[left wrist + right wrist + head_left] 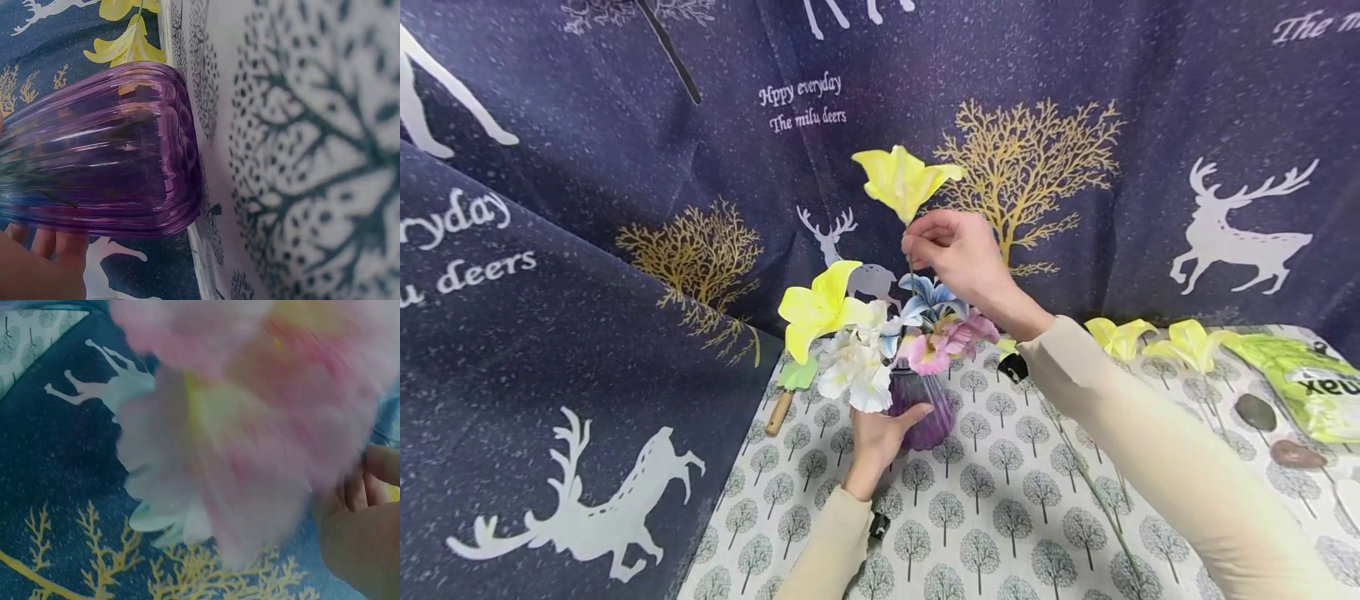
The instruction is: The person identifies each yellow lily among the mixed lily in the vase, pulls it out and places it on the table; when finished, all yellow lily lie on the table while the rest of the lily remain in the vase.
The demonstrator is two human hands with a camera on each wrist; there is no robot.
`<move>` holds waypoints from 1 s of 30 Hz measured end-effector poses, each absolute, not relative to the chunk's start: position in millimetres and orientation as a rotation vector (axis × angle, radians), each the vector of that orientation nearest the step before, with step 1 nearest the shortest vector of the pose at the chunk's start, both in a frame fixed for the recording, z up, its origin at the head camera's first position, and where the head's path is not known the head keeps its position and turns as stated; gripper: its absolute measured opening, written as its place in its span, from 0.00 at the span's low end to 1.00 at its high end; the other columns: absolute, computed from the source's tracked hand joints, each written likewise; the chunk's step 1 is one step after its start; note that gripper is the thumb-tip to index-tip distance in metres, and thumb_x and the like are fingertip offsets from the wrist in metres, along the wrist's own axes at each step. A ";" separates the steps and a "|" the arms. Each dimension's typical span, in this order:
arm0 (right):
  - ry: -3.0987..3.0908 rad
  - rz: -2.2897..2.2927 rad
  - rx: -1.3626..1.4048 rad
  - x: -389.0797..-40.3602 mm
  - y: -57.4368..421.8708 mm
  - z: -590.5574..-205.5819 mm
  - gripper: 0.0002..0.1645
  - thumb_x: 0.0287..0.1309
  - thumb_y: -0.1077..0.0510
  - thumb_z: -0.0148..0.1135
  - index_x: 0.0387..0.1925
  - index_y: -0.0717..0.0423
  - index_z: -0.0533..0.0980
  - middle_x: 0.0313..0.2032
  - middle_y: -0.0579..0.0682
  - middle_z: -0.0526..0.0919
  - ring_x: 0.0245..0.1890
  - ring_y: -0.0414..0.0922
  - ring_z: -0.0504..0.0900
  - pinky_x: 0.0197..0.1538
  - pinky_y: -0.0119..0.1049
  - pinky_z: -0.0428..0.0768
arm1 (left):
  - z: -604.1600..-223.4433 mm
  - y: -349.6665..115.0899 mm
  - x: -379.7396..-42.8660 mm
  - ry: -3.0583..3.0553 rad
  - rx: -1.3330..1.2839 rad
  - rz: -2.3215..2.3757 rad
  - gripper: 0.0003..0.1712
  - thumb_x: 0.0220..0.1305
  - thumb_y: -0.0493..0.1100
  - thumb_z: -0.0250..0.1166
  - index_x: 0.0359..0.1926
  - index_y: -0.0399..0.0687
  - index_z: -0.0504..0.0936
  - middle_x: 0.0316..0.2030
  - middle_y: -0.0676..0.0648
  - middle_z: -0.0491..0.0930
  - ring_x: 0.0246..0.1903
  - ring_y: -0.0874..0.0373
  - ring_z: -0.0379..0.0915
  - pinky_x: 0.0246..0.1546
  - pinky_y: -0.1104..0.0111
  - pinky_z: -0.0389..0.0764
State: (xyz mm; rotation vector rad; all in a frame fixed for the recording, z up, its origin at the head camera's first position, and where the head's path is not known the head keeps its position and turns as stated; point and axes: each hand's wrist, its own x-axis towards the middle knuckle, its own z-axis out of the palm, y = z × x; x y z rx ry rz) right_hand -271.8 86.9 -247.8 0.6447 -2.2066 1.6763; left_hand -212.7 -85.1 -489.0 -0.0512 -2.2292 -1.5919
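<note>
Pinching the stem (pixel 911 260) of a yellow lily (pixel 902 183) just below its bloom, the right grip (pixel 958 254) is above the purple vase (pixel 934 421); whether that stem's lower end is inside cannot be told. The left grip (pixel 874 437) clasps the vase, upright near the surface's (pixel 977 533) back edge, toward the back left corner. White (pixel 857 371), pink (pixel 943 343) and blue flowers (pixel 930 298) crowd its mouth. A green bag (pixel 1300 379) lies at the back right corner.

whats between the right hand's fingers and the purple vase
In the head view, going down: held stem, a blue flower, then pink flowers.
</note>
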 end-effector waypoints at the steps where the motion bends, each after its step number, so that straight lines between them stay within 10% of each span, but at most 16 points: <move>1: -2.173 1.693 0.628 -271.8 89.2 -246.2 0.06 0.64 0.63 0.63 0.38 0.61 0.84 0.34 0.59 0.90 0.28 0.42 0.87 0.40 0.33 0.89 | -489.1 -85.1 -212.8 -2.226 -0.059 -1.592 0.63 0.34 0.54 0.86 0.72 0.51 0.64 0.66 0.46 0.75 0.67 0.47 0.71 0.72 0.52 0.72; 11: -1.793 1.975 0.562 -260.0 120.4 -229.2 0.05 0.60 0.66 0.68 0.36 0.67 0.82 0.27 0.46 0.89 0.25 0.40 0.87 0.39 0.31 0.89 | -488.2 -84.6 -213.7 -2.214 -0.091 -1.588 0.57 0.34 0.54 0.86 0.68 0.54 0.68 0.62 0.48 0.78 0.63 0.50 0.74 0.69 0.53 0.75; 30: -1.268 2.149 0.571 -240.5 168.8 -224.2 0.03 0.58 0.74 0.65 0.31 0.66 0.82 0.26 0.54 0.89 0.28 0.46 0.88 0.36 0.34 0.89 | -490.7 -82.4 -214.1 -2.195 -0.071 -1.621 0.63 0.34 0.51 0.87 0.72 0.51 0.63 0.67 0.47 0.73 0.68 0.49 0.69 0.74 0.54 0.69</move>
